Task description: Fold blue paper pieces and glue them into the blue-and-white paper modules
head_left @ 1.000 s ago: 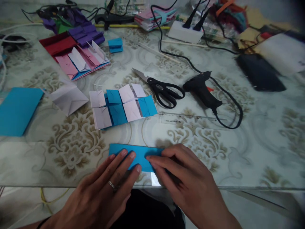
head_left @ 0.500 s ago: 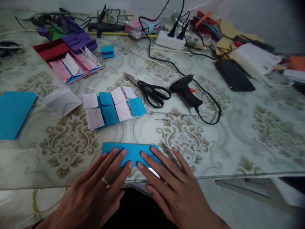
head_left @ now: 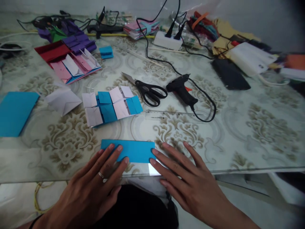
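Note:
A strip of folded blue paper lies flat near the table's front edge. My left hand rests with its fingertips on the left part of the paper, fingers stretched out. At the paper's right end, my right hand is spread, its index and middle fingertips touching the edge and the others on the tabletop. Beyond the strip sits a panel of small white and blue folded paper pieces. A white folded paper is to its left, with a larger blue sheet farther left.
Black-handled scissors, a black glue gun with its cord and a clear ruler lie mid-table. A white power strip, a black phone and a red, pink and purple paper panel are farther back.
My right hand has slid right along the blue paper strip to its end. The left hand stays on the left part. The view has shifted slightly.

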Available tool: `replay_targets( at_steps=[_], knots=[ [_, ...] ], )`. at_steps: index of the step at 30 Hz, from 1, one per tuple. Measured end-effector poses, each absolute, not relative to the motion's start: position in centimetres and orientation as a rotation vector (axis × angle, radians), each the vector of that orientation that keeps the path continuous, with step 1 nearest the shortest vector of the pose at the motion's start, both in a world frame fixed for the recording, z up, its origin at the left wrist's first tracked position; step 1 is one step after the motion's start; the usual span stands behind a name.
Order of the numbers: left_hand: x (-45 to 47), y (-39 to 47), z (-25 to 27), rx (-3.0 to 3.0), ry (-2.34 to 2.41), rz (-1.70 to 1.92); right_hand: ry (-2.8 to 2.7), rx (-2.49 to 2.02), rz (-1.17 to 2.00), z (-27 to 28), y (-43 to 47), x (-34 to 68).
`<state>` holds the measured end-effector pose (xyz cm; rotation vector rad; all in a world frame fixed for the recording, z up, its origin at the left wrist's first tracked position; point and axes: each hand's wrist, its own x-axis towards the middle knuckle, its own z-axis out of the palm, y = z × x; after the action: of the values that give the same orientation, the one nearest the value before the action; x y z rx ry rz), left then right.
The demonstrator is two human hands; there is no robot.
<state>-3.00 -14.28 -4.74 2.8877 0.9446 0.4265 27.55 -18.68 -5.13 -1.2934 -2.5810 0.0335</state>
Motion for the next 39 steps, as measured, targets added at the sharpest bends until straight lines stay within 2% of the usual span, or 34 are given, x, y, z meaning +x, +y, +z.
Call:
replay_targets(
  at_steps=[16,39],
  knots=[
    [-2.9,-14.5,-5.0,2.927,0.959,0.403,-2.698,-0.996,0.064,-4.1,-14.6,22.9],
    [-6.1,-14.0,-4.0,2.891,0.934,0.284,-2.618,-1.132,0.032,-4.3,-17.7,29.1]
  ],
)
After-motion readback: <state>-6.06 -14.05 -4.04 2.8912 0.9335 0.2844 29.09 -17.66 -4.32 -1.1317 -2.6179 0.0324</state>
